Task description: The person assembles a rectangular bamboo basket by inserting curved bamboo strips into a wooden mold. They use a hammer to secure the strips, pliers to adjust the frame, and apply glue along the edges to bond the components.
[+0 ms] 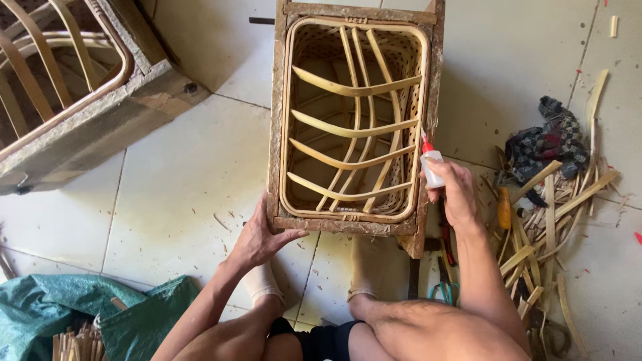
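Observation:
A woven rattan basket with curved bamboo ribs [348, 127] sits inside a worn wooden mould frame [275, 134] on the tiled floor in front of me. My left hand [259, 237] grips the frame's near left corner. My right hand [455, 190] holds a small white glue bottle with a red nozzle [430, 160], its tip touching the basket's right rim. My socked feet [364, 267] rest just below the frame.
A second wooden frame with a rattan basket [67, 93] lies at upper left. Bamboo offcuts [548, 214], a dark patterned cloth [552, 144] and hand tools [445, 267] lie to the right. A green sack [80, 314] with bamboo sticks [77, 344] is at lower left.

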